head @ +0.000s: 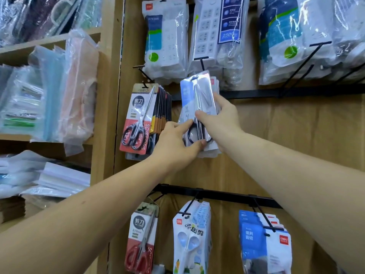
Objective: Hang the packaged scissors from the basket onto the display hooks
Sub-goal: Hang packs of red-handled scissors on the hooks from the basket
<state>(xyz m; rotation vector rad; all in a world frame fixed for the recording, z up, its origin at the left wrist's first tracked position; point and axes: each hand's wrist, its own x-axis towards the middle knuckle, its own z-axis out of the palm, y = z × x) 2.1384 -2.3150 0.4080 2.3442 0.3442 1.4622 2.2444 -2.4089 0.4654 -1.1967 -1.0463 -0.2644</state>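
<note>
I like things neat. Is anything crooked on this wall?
Only the blue-and-white scissors pack, held by the left hand and right hand: it sits tilted in front of the packs hanging behind it. Nothing looks damaged.

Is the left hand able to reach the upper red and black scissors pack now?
Likely yes: the left hand is right beside the upper red and black scissors pack, nothing between, but it must first release the blue scissors pack.

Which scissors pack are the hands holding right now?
The blue-and-white pack, right of the black-handled pack. The left hand pinches its lower end and the right hand grips its side; no other pack is gripped.
</note>
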